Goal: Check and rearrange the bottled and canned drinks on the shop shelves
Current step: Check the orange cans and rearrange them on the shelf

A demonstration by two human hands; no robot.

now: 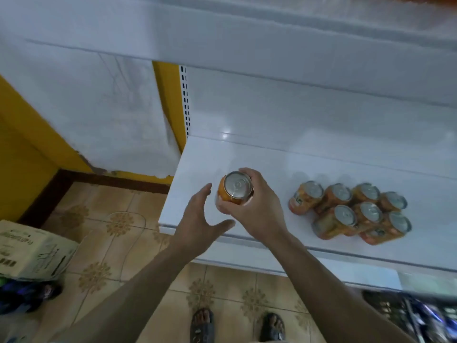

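An orange drink can [236,188] with a silver top is gripped by my right hand [257,206] above the left end of the white shelf [284,164]. My fingers curl round its side. My left hand [201,220] hovers just left of the can, fingers spread and straight, holding nothing. Further right on the same shelf stands a cluster of several orange cans [351,211], packed close together and upright.
A cardboard box [32,248] sits on the tiled floor [111,231] at the lower left. A yellow wall [22,144] lies to the left. Another white shelf [247,40] hangs overhead. Dark packaged goods [415,315] fill a lower shelf at the bottom right. My feet [237,325] stand below.
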